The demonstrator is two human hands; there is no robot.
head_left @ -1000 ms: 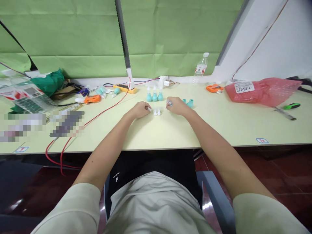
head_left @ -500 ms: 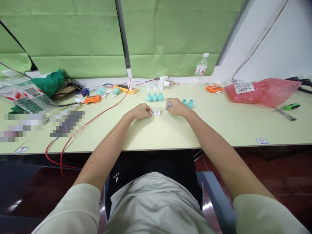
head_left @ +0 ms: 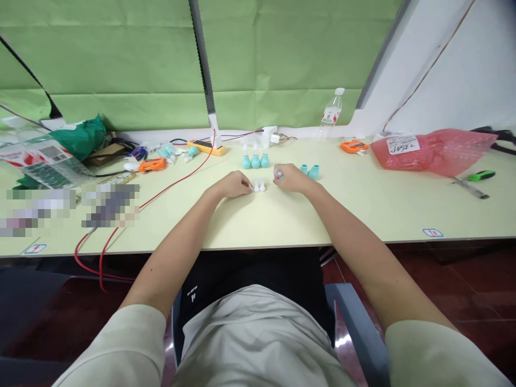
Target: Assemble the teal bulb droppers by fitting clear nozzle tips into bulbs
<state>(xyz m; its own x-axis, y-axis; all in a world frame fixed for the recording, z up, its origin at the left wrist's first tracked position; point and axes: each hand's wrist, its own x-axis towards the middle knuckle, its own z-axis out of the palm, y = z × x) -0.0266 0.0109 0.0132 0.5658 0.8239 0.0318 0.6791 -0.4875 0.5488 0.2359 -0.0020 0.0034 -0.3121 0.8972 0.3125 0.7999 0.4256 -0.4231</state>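
Observation:
My left hand [head_left: 235,184] is closed in a pinch on a small white nozzle [head_left: 250,187] at the table. Right beside it stand two more white nozzles [head_left: 259,187]. My right hand [head_left: 291,178], a little to the right, is curled round a small part with a pale, bluish round end [head_left: 280,174]; the rest of that part is hidden in the fingers. Behind the hands, three teal squeeze bulbs with white nozzles [head_left: 255,160] stand upright in a row. Two teal bulbs without nozzles [head_left: 313,172] lie just beyond my right wrist, their open ends showing.
A plastic water bottle [head_left: 332,114] stands at the back. To the right lie an orange tool [head_left: 354,146], a red bubble-wrap bag [head_left: 431,153] and a green-handled tool [head_left: 481,176]. Leftward are a yellow multimeter [head_left: 206,148], an orange-handled tool [head_left: 152,164] and a red cable [head_left: 173,185].
Almost nothing differs. Both hands keep their places and grips; the right fingers and the part in them have shifted very slightly.

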